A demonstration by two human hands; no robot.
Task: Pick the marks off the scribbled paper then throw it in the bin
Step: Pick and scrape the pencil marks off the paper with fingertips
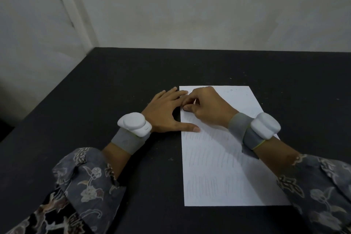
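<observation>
My left hand (165, 114) lies flat with fingers spread, straddling the left edge of the paper (218, 157), thumb pressed onto the sheet and the other fingers reaching toward its top left corner. My right hand (207, 108) is curled over the upper left part of the sheet, fingertips bunched together as if pinching something small against the page (whether it is an eraser or nothing at all, I cannot tell; my fingers hide it). The paper rests flat on the black table (114, 85), with faint grey pencil scribbles in rows across its middle and lower part, so most of the marks are left to do.

The risk I see is the sheet slipping or creasing: I pin it only along one edge, so a hard rub away from that hand could buckle or tear it. Pressing too lightly would smear the grey instead of lifting it. No bin is in view, so I would have to look for it later.
</observation>
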